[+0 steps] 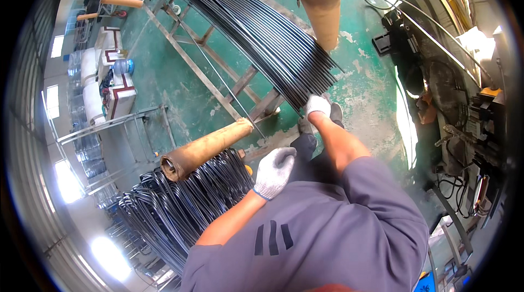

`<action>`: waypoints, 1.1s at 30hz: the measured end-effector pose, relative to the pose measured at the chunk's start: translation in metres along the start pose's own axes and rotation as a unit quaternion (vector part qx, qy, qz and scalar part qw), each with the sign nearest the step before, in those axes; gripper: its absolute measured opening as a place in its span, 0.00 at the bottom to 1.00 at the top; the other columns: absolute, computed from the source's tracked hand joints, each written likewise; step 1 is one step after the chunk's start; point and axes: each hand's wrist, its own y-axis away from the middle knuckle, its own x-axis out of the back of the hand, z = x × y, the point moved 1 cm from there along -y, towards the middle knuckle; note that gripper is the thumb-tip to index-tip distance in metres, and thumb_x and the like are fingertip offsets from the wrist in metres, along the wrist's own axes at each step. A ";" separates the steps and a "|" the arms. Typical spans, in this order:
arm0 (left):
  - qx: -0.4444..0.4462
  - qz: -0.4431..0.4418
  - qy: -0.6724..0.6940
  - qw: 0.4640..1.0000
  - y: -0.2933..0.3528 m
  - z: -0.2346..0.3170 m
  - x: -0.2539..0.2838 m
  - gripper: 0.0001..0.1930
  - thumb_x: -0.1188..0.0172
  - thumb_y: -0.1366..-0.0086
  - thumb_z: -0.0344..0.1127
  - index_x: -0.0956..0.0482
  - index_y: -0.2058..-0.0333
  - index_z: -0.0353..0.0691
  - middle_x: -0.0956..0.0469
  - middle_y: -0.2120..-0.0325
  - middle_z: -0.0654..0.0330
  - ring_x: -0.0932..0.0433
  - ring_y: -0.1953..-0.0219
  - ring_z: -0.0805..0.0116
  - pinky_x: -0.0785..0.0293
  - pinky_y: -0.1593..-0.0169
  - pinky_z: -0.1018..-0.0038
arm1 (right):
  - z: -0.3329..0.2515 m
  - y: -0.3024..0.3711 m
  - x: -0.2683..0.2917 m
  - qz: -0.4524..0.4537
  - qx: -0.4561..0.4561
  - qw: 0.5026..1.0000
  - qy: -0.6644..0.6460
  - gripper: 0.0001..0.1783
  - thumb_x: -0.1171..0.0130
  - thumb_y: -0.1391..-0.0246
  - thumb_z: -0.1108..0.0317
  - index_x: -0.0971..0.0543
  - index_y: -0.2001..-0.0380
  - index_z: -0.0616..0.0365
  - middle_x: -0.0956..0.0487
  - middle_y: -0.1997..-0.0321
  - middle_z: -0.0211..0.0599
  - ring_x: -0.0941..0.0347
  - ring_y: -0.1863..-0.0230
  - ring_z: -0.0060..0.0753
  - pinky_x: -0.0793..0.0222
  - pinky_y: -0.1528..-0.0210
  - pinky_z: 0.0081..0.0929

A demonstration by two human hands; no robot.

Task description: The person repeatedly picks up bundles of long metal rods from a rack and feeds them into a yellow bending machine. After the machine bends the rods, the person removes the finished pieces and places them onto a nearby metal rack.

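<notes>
A long bundle of dark, shiny metal rods (pixel 267 30) lies on a metal frame, its near ends fanned out toward me. At those near ends is my right hand (pixel 318 105), in a white glove, curled closed against a metal rod; its fingertips are partly hidden. My left hand (pixel 274 172), also gloved, is held in front of my body, away from the rods. Its fingers are curled in toward the thumb, and nothing shows in them. Beside it hang many bent black rods (pixel 180 204), below a brown cardboard tube (pixel 210 147).
An upright brown tube (pixel 323 13) stands past the rod ends on the worn green floor. Black machinery with cables (pixel 436 84) lines the right side. White sacks (pixel 117 95) and a metal rail frame (pixel 114 125) are at the left. My shoes are just below the rod ends.
</notes>
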 end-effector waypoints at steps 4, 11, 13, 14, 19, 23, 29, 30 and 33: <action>-0.020 0.017 -0.001 1.000 0.001 0.008 -0.001 0.09 0.42 0.36 0.26 0.20 0.58 0.32 0.18 0.65 0.54 0.19 0.61 0.68 0.24 0.54 0.73 | -0.003 0.014 0.008 -0.060 -0.045 0.997 0.013 0.14 0.38 0.48 0.61 0.15 0.60 0.52 0.17 0.52 0.44 0.20 0.50 0.45 0.24 0.50 0.37; 0.053 0.042 0.061 0.996 0.003 -0.025 -0.006 0.10 0.43 0.35 0.28 0.21 0.58 0.31 0.18 0.64 0.55 0.19 0.61 0.68 0.25 0.53 0.73 | 0.049 0.049 0.050 -0.119 -0.034 0.989 -0.084 0.23 0.44 0.54 0.57 0.16 0.58 0.59 0.19 0.55 0.55 0.22 0.49 0.51 0.27 0.47 0.37; 0.110 0.028 0.109 0.988 0.000 -0.051 -0.015 0.10 0.44 0.34 0.28 0.21 0.57 0.29 0.18 0.64 0.55 0.19 0.62 0.68 0.25 0.53 0.74 | 0.063 0.080 0.070 -0.161 -0.043 0.973 -0.158 0.27 0.41 0.54 0.53 0.20 0.56 0.64 0.19 0.56 0.60 0.22 0.51 0.55 0.28 0.48 0.40; 0.143 0.013 0.191 0.971 -0.005 -0.065 -0.022 0.11 0.45 0.33 0.29 0.23 0.55 0.29 0.19 0.64 0.54 0.19 0.62 0.66 0.24 0.55 0.72 | 0.064 0.102 0.088 -0.141 -0.046 0.979 -0.140 0.28 0.40 0.52 0.50 0.20 0.56 0.64 0.19 0.56 0.59 0.22 0.50 0.55 0.28 0.48 0.40; 0.252 -0.044 0.440 0.861 -0.059 -0.074 -0.037 0.16 0.42 0.33 0.42 0.25 0.57 0.34 0.21 0.64 0.52 0.20 0.63 0.58 0.23 0.57 0.63 | 0.089 0.233 0.155 -0.091 -0.144 0.985 -0.021 0.28 0.39 0.48 0.43 0.19 0.60 0.59 0.19 0.57 0.56 0.23 0.51 0.54 0.28 0.49 0.42; 0.217 -0.087 0.669 0.705 -0.155 -0.092 -0.046 0.20 0.52 0.29 0.49 0.25 0.59 0.35 0.22 0.64 0.51 0.22 0.60 0.52 0.27 0.54 0.54 | 0.144 0.366 0.152 0.052 -0.148 0.986 0.051 0.23 0.34 0.51 0.47 0.21 0.71 0.58 0.19 0.72 0.50 0.21 0.67 0.54 0.27 0.64 0.44; 0.240 -0.064 0.682 0.688 -0.173 0.017 -0.045 0.16 0.53 0.28 0.42 0.29 0.70 0.35 0.28 0.76 0.57 0.26 0.71 0.60 0.25 0.61 0.64 | 0.220 0.470 0.114 0.292 -0.148 0.935 0.141 0.12 0.33 0.62 0.58 0.24 0.84 0.50 0.25 0.85 0.41 0.25 0.80 0.49 0.30 0.75 0.45; 0.261 -0.097 0.696 0.661 -0.165 0.025 -0.055 0.13 0.51 0.30 0.39 0.28 0.70 0.35 0.28 0.77 0.57 0.27 0.71 0.60 0.25 0.61 0.64 | 0.245 0.476 0.100 0.294 -0.183 0.929 0.132 0.10 0.34 0.64 0.60 0.24 0.85 0.49 0.24 0.84 0.42 0.25 0.79 0.50 0.30 0.74 0.46; 0.256 -0.192 0.692 0.647 -0.143 0.045 -0.086 0.07 0.48 0.34 0.32 0.28 0.70 0.35 0.28 0.75 0.58 0.28 0.70 0.62 0.28 0.60 0.63 | 0.305 0.500 0.104 0.291 -0.259 0.912 0.131 0.07 0.37 0.65 0.65 0.25 0.84 0.52 0.25 0.82 0.47 0.26 0.76 0.55 0.31 0.71 0.50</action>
